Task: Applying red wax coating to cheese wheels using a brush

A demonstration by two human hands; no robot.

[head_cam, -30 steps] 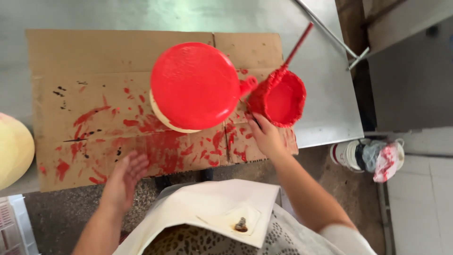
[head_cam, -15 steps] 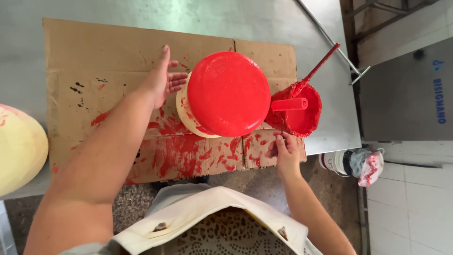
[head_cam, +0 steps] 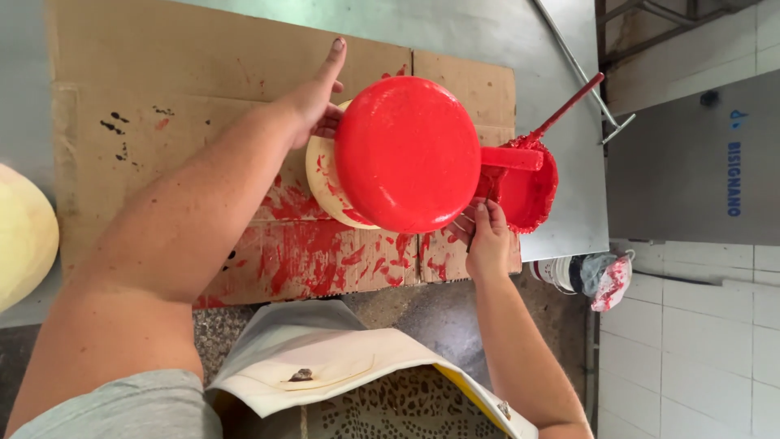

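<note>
Steadying the red-coated wheel (head_cam: 406, 154) on the cardboard (head_cam: 162, 97) over the bench (head_cam: 561, 211), left hand (head_cam: 313, 102) spread flat against its pale side, right hand (head_cam: 486, 244) loosely open beneath its edge; wet coating risks smearing or slipping.

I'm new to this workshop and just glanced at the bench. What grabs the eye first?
The big round wheel, its top coated glossy red, sits mid-cardboard, with the left hand against its pale far side and the right hand at its near edge. Beside it stands a red paint bucket with a roller.
</note>
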